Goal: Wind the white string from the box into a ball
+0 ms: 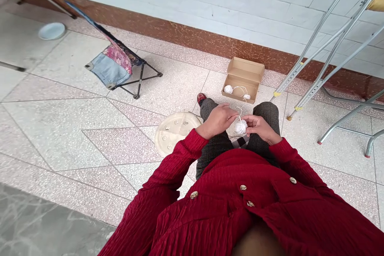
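Above my lap, a ball of white cord (pixel 240 127) sits between my two hands. My right hand (pixel 260 127) grips its right side with thumb and fingers. From the left, my left hand (pixel 219 120) reaches over, its fingers together and pinching at the cord near the top of the ball; its fingertips are partly hidden. A loose strand rises from the ball toward an open cardboard box (pixel 254 99) on the floor ahead. Inside that box lie another white cord ball (pixel 228 89) and a smaller white bundle (pixel 247 97), joined by a strand.
A round beige lid-like disc (pixel 168 136) lies left of my legs. Farther left stand a folding chair (pixel 111 68) and a pale blue basin (pixel 52 31). Crutches (pixel 318 76) lean on the wall at right, beside a metal-legged frame (pixel 345 126).
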Demonstrator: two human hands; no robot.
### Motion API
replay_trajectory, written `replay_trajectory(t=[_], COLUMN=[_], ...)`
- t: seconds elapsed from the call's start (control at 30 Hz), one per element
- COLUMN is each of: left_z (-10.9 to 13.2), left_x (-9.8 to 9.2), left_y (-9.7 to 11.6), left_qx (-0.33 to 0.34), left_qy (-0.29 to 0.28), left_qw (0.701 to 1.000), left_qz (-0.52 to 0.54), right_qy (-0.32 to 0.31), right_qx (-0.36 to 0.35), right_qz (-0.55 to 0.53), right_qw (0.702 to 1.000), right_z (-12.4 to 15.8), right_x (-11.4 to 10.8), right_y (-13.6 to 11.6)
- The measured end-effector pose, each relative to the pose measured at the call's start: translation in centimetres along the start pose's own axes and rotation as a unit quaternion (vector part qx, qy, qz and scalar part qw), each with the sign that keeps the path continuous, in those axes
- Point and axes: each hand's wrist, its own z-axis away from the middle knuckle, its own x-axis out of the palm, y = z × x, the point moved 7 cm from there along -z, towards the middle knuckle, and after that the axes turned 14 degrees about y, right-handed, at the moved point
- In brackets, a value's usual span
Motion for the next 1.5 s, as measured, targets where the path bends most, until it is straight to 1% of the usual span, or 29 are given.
replay_trajectory(t=[0.03,0.1,0.17,0.23,0.3,0.4,0.5,0.6,0.63,0.7,0.77,0.83,0.9,0.97,1.03,1.1,1.17,1.23,1.33,1.37,1.43,1.47,1.5], left_z=[-0.1,0.1,0.6,1.2,1.7,2.5,2.9,3.0,2.8,2.4,1.9,1.4,1.0,0.7,0.8,1.1,1.8,2.5,3.1,3.2,3.1,3.0,2.8], left_x=[0.1,0.7,1.7,2.8,3.8,5.0,5.6,5.2,4.8,3.7,2.6,2.0,2.0,2.4,3.0,3.9,5.1,6.0,6.0,5.7,4.9,4.3,3.6], left_y=[-0.1,-0.7,-1.2,-1.4,-1.2,-0.4,0.5,1.2,1.3,1.2,0.7,0.3,0.0,0.0,0.0,-0.1,0.0,0.3,1.1,1.4,1.8,1.8,1.8], left_qx=[-0.012,-0.056,-0.108,-0.145,-0.16,-0.167,-0.157,-0.129,-0.116,-0.09,-0.074,-0.068,-0.071,-0.086,-0.114,-0.15,-0.179,-0.193,-0.19,-0.185,-0.168,-0.156,-0.144], left_qy=[0.002,0.005,0.007,0.005,-0.001,-0.011,-0.034,-0.05,-0.048,-0.033,-0.017,-0.016,-0.024,-0.023,-0.008,0.0,-0.012,-0.028,-0.035,-0.038,-0.05,-0.052,-0.046], left_qw=[1.0,0.996,0.988,0.98,0.975,0.972,0.975,0.984,0.988,0.994,0.997,0.997,0.996,0.993,0.987,0.979,0.97,0.965,0.965,0.967,0.971,0.975,0.979], left_qz=[0.02,0.066,0.109,0.135,0.152,0.167,0.153,0.109,0.091,0.055,0.032,0.029,0.05,0.084,0.115,0.141,0.164,0.178,0.177,0.173,0.161,0.15,0.134], right_qy=[0.0,0.009,0.018,0.035,0.073,0.151,0.222,0.26,0.258,0.226,0.17,0.112,0.074,0.048,0.029,0.027,0.054,0.1,0.192,0.227,0.288,0.301,0.298], right_qx=[0.003,-0.002,-0.007,-0.013,-0.021,-0.055,-0.12,-0.175,-0.179,-0.152,-0.091,-0.031,0.005,0.026,0.036,0.024,-0.01,-0.044,-0.106,-0.138,-0.205,-0.228,-0.239], right_qz=[-0.026,-0.06,-0.079,-0.097,-0.116,-0.13,-0.087,0.044,0.096,0.155,0.131,0.059,-0.01,-0.063,-0.104,-0.125,-0.128,-0.119,-0.072,-0.036,0.076,0.14,0.197], right_qw=[1.0,0.998,0.997,0.995,0.99,0.978,0.964,0.949,0.945,0.95,0.973,0.991,0.997,0.997,0.994,0.991,0.99,0.987,0.973,0.963,0.933,0.915,0.903], right_z=[0.5,1.2,1.6,1.6,1.0,-0.6,-2.3,-3.1,-3.1,-2.8,-1.8,-0.4,1.0,2.1,2.6,2.6,1.8,0.5,-1.6,-2.1,-2.5,-2.6,-2.6], right_x=[0.5,0.9,0.9,0.5,-0.4,-2.0,-3.3,-3.8,-3.8,-3.4,-2.8,-2.0,-1.2,-0.5,-0.1,-0.2,-0.7,-1.6,-3.3,-3.8,-4.5,-4.5,-4.3], right_y=[-0.4,-1.5,-2.5,-3.5,-4.5,-5.6,-6.0,-4.9,-4.1,-2.1,-0.1,1.0,0.9,0.1,-1.0,-2.4,-4.0,-5.2,-6.1,-6.2,-6.2,-5.9,-5.4])
